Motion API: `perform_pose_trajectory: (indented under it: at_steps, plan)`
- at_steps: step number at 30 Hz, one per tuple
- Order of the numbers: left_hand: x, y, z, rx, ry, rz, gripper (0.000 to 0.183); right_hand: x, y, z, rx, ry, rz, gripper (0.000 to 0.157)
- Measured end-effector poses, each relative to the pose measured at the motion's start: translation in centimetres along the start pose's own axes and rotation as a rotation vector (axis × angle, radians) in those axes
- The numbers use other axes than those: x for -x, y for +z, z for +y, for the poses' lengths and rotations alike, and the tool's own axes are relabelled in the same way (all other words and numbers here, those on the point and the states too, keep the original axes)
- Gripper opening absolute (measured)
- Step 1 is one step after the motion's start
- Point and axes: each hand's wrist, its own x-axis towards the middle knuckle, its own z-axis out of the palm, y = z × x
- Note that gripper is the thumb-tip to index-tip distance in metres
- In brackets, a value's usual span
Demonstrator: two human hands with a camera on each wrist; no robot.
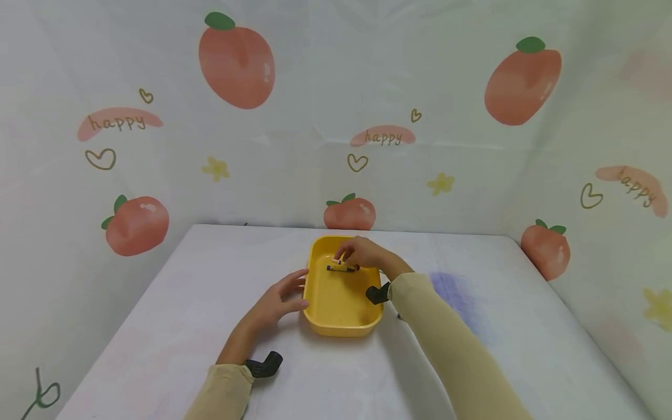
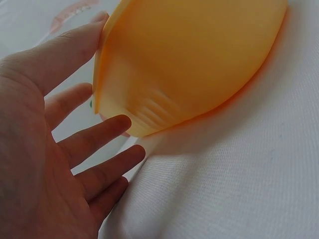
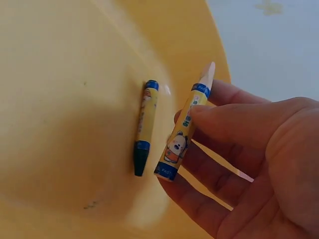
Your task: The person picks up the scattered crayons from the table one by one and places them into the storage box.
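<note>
My right hand [image 1: 362,252] is over the far part of a yellow plastic tray [image 1: 336,324]. Between thumb and fingers it pinches a pale oil pastel [image 3: 182,129] in a yellow wrapper with blue bands, its worn tip pointing up in the right wrist view. Beside it, apart, a dark green oil pastel [image 3: 144,127] in the same kind of wrapper lies on the tray floor. At the tray's left side is my left hand [image 1: 275,300], fingers spread and loosely bent. Its thumb [image 2: 75,50] reaches the rim in the left wrist view.
The tray stands on a table with a white cloth [image 1: 210,291], which bears a blue smudge [image 1: 451,297] on the right. A small dark thing [image 1: 399,317] shows beside the right sleeve, mostly hidden. Behind hangs a white curtain [image 1: 315,87] printed with peaches.
</note>
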Motion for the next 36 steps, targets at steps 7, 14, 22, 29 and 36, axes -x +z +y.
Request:
perform_pose_trajectory:
  at_steps: [7,14,22,29,36]
  plan:
    - [-0.1,0.1,-0.1,-0.002,0.009,-0.005,0.072,-0.2,0.7,0.1,0.047,0.002,-0.007,0.021]
    - [-0.1,0.2,-0.1,-0.001,0.005,-0.003,0.072,-0.1,1.3,-0.3,0.040,-0.035,-0.028,0.021]
    - [0.0,0.3,0.1,-0.001,0.006,-0.001,0.072,0.3,1.1,-0.8,0.102,-0.014,-0.003,0.026]
    - [0.1,0.4,0.1,-0.009,-0.013,0.003,0.073,1.2,0.3,-0.9,0.084,-0.059,0.062,0.024]
    - [0.2,0.1,0.1,0.004,-0.009,0.009,0.072,2.8,-1.2,-1.0,0.003,-0.093,0.118,0.021]
